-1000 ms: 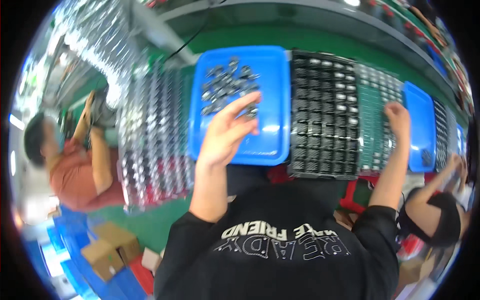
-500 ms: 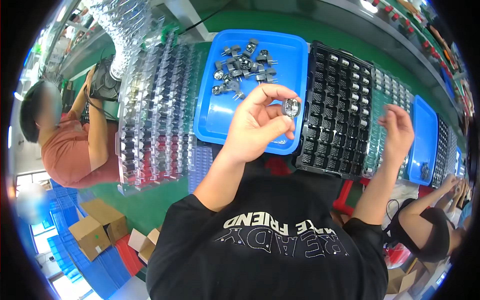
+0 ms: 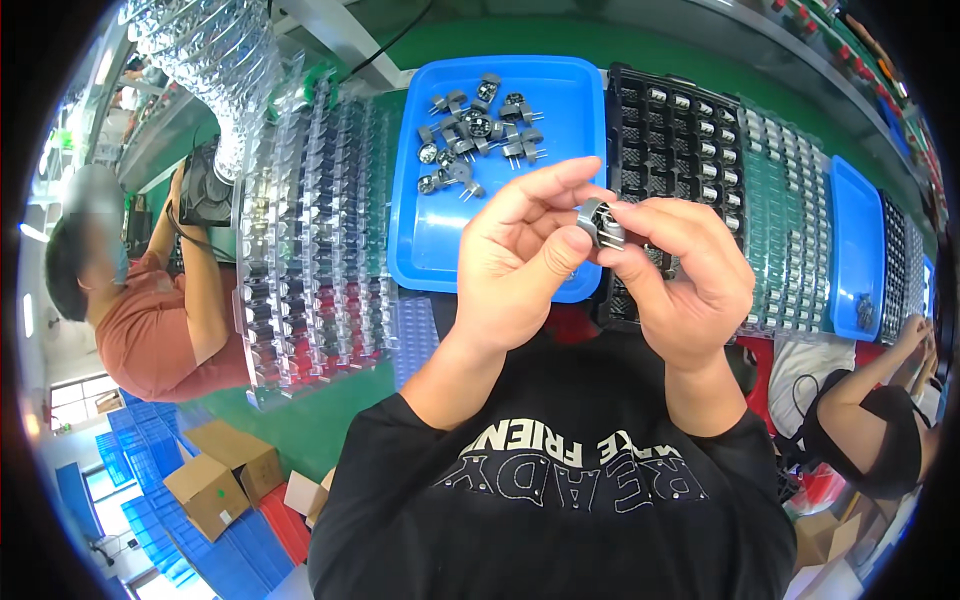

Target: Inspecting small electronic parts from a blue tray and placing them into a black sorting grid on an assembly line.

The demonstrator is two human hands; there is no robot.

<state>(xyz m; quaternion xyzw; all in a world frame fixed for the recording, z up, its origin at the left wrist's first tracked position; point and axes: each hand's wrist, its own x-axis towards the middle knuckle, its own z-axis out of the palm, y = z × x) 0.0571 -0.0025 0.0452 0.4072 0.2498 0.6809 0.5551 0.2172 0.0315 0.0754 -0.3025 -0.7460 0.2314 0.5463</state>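
Rust-coloured cloth covers the co-worker (image 3: pixel 155 345) at the far left, near the silver duct (image 3: pixel 220 95). Clear trays (image 3: pixel 320 240) come next, just beyond the left edge of the blue tray (image 3: pixel 430 235). Loose parts (image 3: pixel 478 127), round and grey with pins, lie in a heap toward that tray's far edge, probably grouped there within easy reach.

The left hand (image 3: pixel 510 270) is above the tray's near right corner, thumb and a finger pinching the part (image 3: pixel 587 217). They grip its grey rim, seemingly so the inner side stays reachable. The part is raised between the hands, about where the blue tray's right edge meets the black tray's left edge. Its open face looks right, away from the left palm; its long axis, across the disc, runs roughly up and down, leaning a little. Bright metal shows at its lower right, but whether that is pins or a separate piece I cannot tell.

The right hand (image 3: pixel 690 280) closes in from the other side, thumb and forefinger pinching the part's right side. Behind it, the black tray (image 3: pixel 660 160) carries silver pieces (image 3: pixel 708 172) mostly along its far and right edges, seated in pockets that likely keep them apart.
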